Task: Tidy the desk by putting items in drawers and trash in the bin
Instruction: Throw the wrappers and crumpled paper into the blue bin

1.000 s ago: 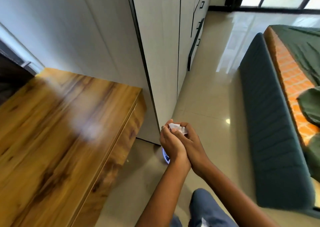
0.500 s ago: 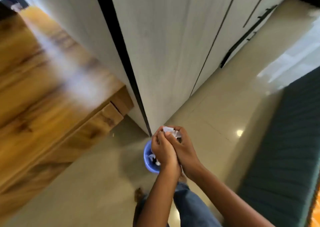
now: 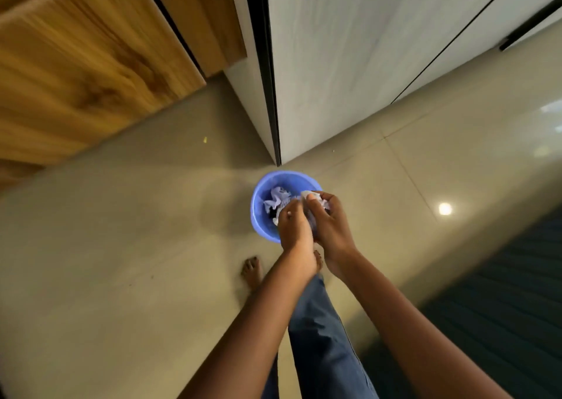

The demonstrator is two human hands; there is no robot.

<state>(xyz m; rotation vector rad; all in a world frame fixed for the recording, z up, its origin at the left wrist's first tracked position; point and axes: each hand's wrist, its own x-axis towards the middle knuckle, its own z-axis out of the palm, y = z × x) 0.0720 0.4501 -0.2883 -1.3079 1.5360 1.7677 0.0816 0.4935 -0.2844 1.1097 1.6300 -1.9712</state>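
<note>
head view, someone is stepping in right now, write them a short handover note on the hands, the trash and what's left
Left hand: fingers curled against the crumpled paper, helping hold it.
Right hand: grips the same paper, directly above the blue bin.
The bin stands on the floor by the cabinet corner and already holds crumpled paper.
Done: the paper wad has been carried to the bin.
Left: let go so it drops in. The desk top is out of view, so check it for anything remaining.
</note>
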